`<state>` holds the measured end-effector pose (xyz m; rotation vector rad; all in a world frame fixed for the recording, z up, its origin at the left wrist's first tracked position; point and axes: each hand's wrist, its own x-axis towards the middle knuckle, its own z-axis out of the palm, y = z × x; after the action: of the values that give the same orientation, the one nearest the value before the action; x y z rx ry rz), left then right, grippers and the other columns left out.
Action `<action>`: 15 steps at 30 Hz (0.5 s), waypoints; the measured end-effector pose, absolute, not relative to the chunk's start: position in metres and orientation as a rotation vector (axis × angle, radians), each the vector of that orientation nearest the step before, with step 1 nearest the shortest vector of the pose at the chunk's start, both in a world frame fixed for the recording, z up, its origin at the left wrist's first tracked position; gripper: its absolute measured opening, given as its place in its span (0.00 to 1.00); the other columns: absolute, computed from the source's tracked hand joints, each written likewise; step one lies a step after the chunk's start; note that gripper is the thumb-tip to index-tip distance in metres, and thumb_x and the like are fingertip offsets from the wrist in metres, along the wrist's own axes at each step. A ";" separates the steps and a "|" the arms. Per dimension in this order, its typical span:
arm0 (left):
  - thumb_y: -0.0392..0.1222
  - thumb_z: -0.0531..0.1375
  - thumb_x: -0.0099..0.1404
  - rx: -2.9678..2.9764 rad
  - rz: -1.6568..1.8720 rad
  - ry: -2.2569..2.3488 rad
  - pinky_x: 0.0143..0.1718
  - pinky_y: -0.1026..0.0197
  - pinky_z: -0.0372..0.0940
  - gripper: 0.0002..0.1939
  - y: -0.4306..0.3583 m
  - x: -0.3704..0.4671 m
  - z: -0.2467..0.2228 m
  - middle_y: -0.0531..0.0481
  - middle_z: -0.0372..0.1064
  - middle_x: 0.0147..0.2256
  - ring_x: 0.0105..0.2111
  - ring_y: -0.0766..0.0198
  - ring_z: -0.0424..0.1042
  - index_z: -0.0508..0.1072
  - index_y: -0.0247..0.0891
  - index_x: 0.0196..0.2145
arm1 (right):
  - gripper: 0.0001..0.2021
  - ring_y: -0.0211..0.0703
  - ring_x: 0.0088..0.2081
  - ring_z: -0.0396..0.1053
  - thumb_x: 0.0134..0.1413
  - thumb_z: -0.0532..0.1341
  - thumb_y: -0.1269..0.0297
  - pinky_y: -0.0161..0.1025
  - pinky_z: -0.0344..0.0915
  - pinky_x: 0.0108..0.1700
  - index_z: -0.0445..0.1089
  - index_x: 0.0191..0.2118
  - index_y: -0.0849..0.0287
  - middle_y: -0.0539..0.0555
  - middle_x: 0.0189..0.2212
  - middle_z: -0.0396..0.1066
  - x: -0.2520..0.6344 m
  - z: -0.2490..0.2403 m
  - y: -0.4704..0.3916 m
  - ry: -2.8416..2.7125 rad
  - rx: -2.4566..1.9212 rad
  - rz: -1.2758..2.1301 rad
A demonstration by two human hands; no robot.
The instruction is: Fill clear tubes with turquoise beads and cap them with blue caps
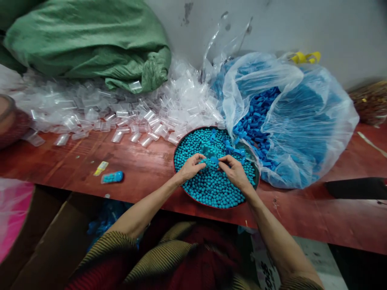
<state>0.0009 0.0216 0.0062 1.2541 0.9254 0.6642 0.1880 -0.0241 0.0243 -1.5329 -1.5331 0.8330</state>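
Over a round tub (176, 177) full of turquoise beads (211, 189), both hands meet close together. My left hand (192, 167) is closed around a small clear plastic container (207, 162) with turquoise beads in it. Between the fingertips of my right hand (234, 171) is a blue cap (214, 160), right at the container's end; whether it is seated cannot be told. Several loose blue caps (236, 151) lie on the beads at the tub's back right. A filled, capped container (112, 177) rests on the table to the left.
Many clear empty containers (148, 125) are heaped along the back of the red table (75, 157), under a green sack (90, 40). A translucent bag (305, 121) of blue caps stands right of the tub. A small yellow piece (100, 168) and a dark strip (356, 188) lie at the sides.
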 end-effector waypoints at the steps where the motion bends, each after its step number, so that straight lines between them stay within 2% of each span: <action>1: 0.39 0.58 0.55 1.260 0.670 0.908 0.20 0.71 0.58 0.13 0.021 0.001 0.006 0.56 0.67 0.29 0.22 0.74 0.64 0.64 0.37 0.39 | 0.06 0.39 0.28 0.69 0.52 0.58 0.62 0.37 0.65 0.35 0.70 0.32 0.57 0.48 0.23 0.71 0.181 0.022 -0.024 -1.478 -1.510 0.857; 7: 0.44 0.57 0.57 1.244 0.677 0.783 0.17 0.68 0.61 0.25 0.013 -0.002 0.008 0.55 0.65 0.29 0.20 0.71 0.67 0.58 0.37 0.51 | 0.06 0.38 0.26 0.69 0.48 0.61 0.61 0.36 0.65 0.33 0.71 0.29 0.57 0.48 0.23 0.71 0.161 0.020 -0.025 -1.295 -1.454 0.911; 15: 0.44 0.59 0.56 1.246 0.659 0.807 0.14 0.71 0.55 0.30 0.005 -0.003 0.018 0.57 0.63 0.26 0.17 0.74 0.62 0.58 0.38 0.56 | 0.06 0.39 0.25 0.68 0.48 0.61 0.60 0.36 0.64 0.31 0.72 0.28 0.56 0.48 0.21 0.71 0.159 0.028 -0.032 -1.335 -1.473 0.864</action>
<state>-0.0028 0.0052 0.0182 1.2459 0.8073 0.6593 0.1593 -0.0318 0.0281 -1.4730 -1.3351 0.8642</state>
